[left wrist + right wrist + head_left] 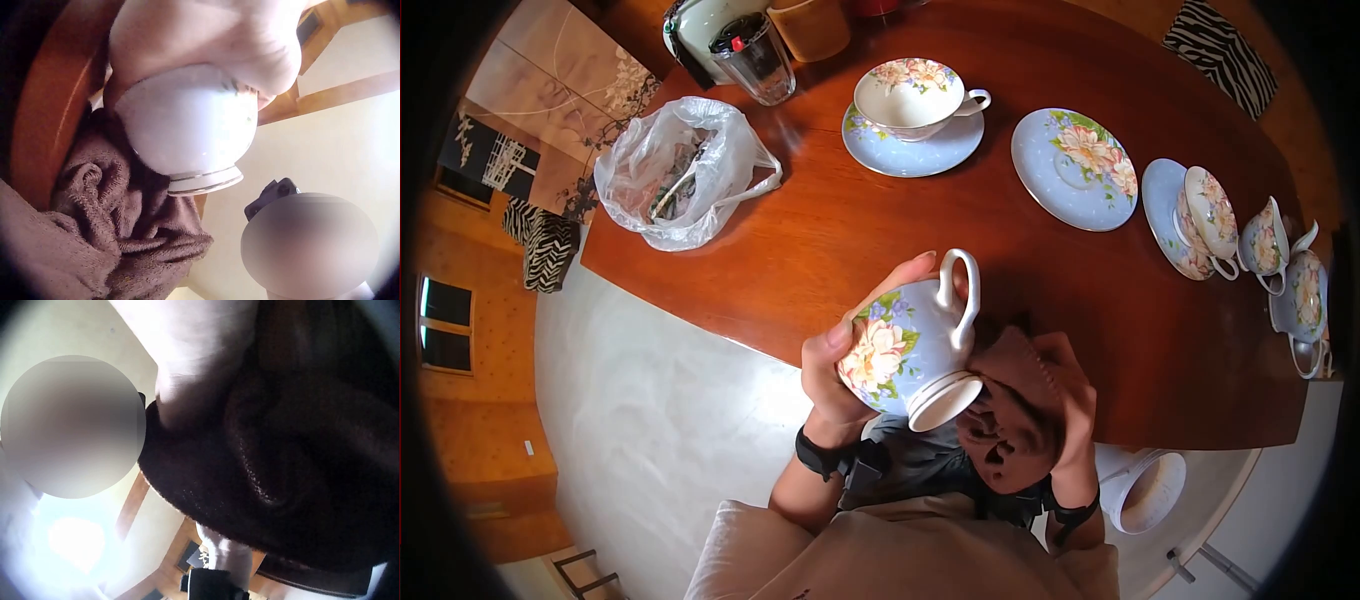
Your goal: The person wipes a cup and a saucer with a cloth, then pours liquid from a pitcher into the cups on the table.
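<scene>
A floral, pale blue cup (905, 345) is tilted on its side above the table's near edge, its foot toward the person and its handle up. The left hand (835, 375) grips it around the bowl; in the left wrist view this hand (206, 44) covers the upper part of the cup (187, 125). The right hand (1080, 410) holds a bunched brown cloth (1010, 415) close beside the cup's foot. Dark folds of the cloth (250, 481) fill much of the right wrist view, hiding the fingers under the right hand (206, 356).
On the wooden table (820, 270) are a plastic bag (685, 180), a glass (760, 75), a cup (910, 95) on a saucer (910, 158), a bare saucer (1075, 170), another cup (1212, 212) and several matching pieces at right. A white bin (1150, 492) stands below.
</scene>
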{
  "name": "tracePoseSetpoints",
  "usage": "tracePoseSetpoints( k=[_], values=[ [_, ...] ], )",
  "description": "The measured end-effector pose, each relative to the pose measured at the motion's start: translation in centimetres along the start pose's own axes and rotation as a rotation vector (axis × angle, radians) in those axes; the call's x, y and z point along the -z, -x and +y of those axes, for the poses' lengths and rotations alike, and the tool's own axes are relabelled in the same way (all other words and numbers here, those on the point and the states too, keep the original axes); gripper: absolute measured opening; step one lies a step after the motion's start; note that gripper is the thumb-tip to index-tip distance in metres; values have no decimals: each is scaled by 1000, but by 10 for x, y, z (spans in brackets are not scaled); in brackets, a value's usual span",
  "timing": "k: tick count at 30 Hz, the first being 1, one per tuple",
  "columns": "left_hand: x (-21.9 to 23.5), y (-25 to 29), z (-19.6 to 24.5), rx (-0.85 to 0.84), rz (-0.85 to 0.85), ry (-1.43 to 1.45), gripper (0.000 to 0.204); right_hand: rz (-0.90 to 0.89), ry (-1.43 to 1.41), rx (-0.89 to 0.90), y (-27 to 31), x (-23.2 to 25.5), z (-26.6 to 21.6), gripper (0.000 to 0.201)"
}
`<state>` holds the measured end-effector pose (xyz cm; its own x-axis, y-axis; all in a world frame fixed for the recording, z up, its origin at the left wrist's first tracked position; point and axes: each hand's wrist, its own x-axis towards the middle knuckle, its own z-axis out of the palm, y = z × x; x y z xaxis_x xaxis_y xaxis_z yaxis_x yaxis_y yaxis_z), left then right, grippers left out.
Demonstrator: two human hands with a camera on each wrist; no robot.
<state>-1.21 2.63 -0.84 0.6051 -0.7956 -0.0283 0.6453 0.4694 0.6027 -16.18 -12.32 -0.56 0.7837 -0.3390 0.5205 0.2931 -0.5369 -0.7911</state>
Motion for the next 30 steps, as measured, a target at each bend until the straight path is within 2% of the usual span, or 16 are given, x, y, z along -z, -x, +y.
tracePoseSetpoints(
  k=[6, 8, 11, 13, 22, 25, 28, 30],
  values=[
    [1, 1, 3, -14, -76, -67, 98, 127, -112, -245, 2, -7, -7, 48],
    [1, 3, 3, -18, -36, -129, 96, 64, -82, -235, 0, -3, -10, 39],
    [-7, 1, 3, -44, 6, -196, 99, -97, 77, -72, 0, 7, -10, 25],
    [-6, 2, 3, -26, 4, -205, 100, -104, 126, -2, -2, 7, -7, 24],
    [-9, 1, 5, -43, 20, -219, 104, 3, 100, -188, -5, 2, -11, 32],
    [-10, -2, 5, -53, 15, -220, 105, 30, 119, -156, -7, 0, -11, 32],
    [-11, -6, 5, -69, 11, -194, 106, 100, 81, -205, -3, -5, -7, 50],
    [-12, -8, 4, -86, 39, -171, 105, 100, 89, -188, -5, -6, -8, 52]
  ],
)
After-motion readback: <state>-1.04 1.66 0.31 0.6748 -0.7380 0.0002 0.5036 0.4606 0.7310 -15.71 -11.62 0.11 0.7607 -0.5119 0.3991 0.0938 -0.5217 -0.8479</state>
